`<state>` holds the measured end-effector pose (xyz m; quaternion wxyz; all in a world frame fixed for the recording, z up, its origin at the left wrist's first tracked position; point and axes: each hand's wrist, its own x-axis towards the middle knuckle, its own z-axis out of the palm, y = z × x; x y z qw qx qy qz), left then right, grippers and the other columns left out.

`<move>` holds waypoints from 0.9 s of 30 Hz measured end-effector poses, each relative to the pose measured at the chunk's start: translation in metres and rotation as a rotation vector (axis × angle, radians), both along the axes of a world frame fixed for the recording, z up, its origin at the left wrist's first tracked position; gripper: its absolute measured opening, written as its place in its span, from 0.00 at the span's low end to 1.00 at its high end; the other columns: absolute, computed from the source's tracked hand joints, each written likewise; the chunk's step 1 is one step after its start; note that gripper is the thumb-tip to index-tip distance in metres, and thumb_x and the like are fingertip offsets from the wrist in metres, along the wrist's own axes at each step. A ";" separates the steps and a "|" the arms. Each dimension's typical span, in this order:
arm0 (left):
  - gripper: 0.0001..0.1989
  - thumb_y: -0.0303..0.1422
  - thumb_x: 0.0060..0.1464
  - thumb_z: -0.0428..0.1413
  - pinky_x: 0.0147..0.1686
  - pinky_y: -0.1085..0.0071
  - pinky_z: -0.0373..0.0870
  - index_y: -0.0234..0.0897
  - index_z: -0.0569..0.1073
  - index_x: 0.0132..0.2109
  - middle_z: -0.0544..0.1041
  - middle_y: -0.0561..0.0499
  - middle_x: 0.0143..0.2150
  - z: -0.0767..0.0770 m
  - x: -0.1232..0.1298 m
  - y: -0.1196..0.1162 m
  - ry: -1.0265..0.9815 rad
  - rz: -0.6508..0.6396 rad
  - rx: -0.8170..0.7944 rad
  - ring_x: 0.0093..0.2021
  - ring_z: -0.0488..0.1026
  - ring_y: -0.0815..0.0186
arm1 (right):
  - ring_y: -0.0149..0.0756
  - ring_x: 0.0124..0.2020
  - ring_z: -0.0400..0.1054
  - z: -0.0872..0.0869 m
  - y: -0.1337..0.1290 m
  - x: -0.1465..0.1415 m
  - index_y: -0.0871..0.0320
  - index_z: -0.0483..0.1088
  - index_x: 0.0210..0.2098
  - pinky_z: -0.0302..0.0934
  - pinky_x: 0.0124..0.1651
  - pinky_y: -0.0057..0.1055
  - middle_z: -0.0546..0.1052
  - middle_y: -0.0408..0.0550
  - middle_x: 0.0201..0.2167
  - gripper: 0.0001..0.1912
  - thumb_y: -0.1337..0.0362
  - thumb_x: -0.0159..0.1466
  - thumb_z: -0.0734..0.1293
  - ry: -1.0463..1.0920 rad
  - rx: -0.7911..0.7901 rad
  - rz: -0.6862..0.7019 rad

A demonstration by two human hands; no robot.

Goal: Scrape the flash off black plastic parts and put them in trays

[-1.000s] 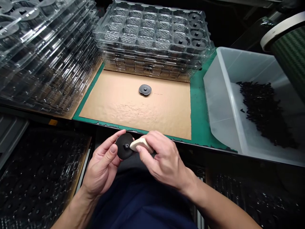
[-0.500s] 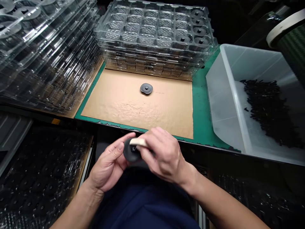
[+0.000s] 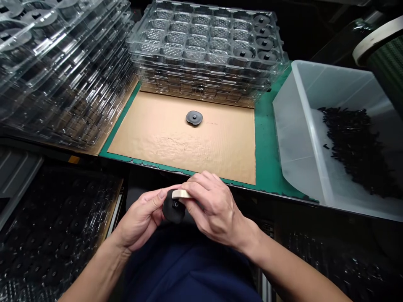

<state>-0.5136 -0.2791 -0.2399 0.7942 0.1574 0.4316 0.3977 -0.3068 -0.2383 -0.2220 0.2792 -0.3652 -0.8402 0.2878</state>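
Observation:
My left hand (image 3: pixel 143 218) grips a dark round disc (image 3: pixel 172 212) by its left edge, just in front of the table edge. Pinched in my right hand (image 3: pixel 210 205) is a cream-coloured flat piece (image 3: pixel 181 193), whose tip lies against the disc near its small central hub. The far end of that piece is hidden in my palm, so its kind does not show. A second dark disc (image 3: pixel 194 118) with a raised centre rests on the cardboard sheet (image 3: pixel 141 126).
Clear plastic trays (image 3: pixel 201 54) stand stacked behind the cardboard, with dark discs in some right-hand pockets. Another tray stack (image 3: pixel 69 75) rises at left. A translucent bin (image 3: pixel 296 126) at right holds many small black pieces (image 3: pixel 355 142). More dark discs (image 3: pixel 59 226) lie in a tray lower left.
Both hands have shifted slightly, and the held disc has turned and tilted a little. The cream piece sits a bit lower. The disc on the cardboard has stayed in place.

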 end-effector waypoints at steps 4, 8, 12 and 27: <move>0.18 0.46 0.63 0.64 0.28 0.69 0.81 0.32 0.84 0.39 0.82 0.44 0.33 -0.007 0.003 -0.005 -0.083 -0.052 -0.099 0.29 0.79 0.62 | 0.39 0.38 0.64 0.002 0.005 0.001 0.61 0.76 0.48 0.59 0.42 0.38 0.77 0.51 0.40 0.14 0.65 0.78 0.58 0.012 0.073 0.149; 0.19 0.45 0.62 0.64 0.28 0.67 0.82 0.30 0.84 0.41 0.82 0.42 0.33 -0.010 0.003 -0.007 -0.149 -0.080 -0.134 0.30 0.80 0.60 | 0.39 0.38 0.64 0.000 0.010 0.001 0.58 0.76 0.49 0.59 0.42 0.38 0.77 0.51 0.42 0.15 0.64 0.79 0.57 0.043 0.145 0.267; 0.16 0.36 0.61 0.67 0.45 0.68 0.83 0.40 0.83 0.54 0.84 0.45 0.50 -0.008 0.004 0.001 -0.107 0.173 -0.010 0.45 0.82 0.61 | 0.36 0.34 0.63 -0.010 0.007 -0.002 0.59 0.72 0.38 0.56 0.38 0.35 0.73 0.47 0.33 0.09 0.65 0.73 0.63 0.072 -0.006 -0.055; 0.27 0.27 0.48 0.74 0.56 0.74 0.76 0.49 0.82 0.56 0.82 0.50 0.56 0.006 0.002 0.001 0.225 0.409 0.277 0.56 0.79 0.61 | 0.31 0.28 0.57 0.000 0.005 -0.022 0.56 0.63 0.29 0.50 0.34 0.32 0.66 0.41 0.27 0.11 0.65 0.69 0.63 0.074 -0.174 -0.226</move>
